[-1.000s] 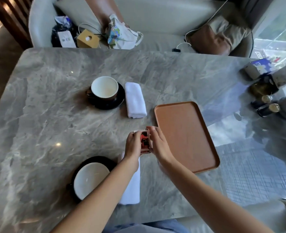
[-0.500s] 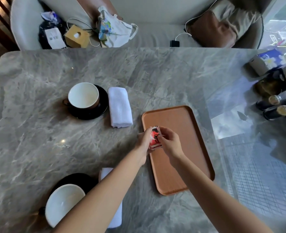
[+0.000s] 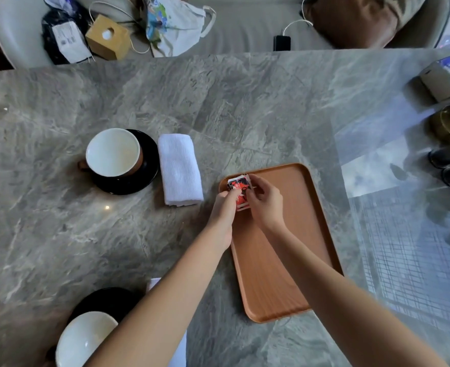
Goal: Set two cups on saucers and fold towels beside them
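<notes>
"Black saucer at the far side is carrying its cup, upright, handle pointing left. Folded white towel is lying just beside it on the right. Logging that setting as done?"

"Yes. Near setting is looking the same: near cup is sitting on the near saucer, and the near towel is lying beside it. Left forearm is covering most of that towel, so I'm not calling the fold."

"What are the hands doing?"

"Left hand and right hand are both pinching a small red-and-white packet between fingertips, holding it over the far-left corner of the wooden tray. Can't tell if it's touching the tray."

"Packet isn't in the task line."

"Right, so I'm reading it as a side item. Cups, saucers and towels are all sitting on the marble tabletop, left of the tray, and neither hand is touching any of them."

"So progress?"

"I'm judging it as finished or nearly so: two cups on saucers, a towel beside each."

"Anything remaining?"

"Possibly tidying the near towel, since I'm not seeing enough of it. Otherwise just whatever is happening with the packet. Moving on."
</notes>
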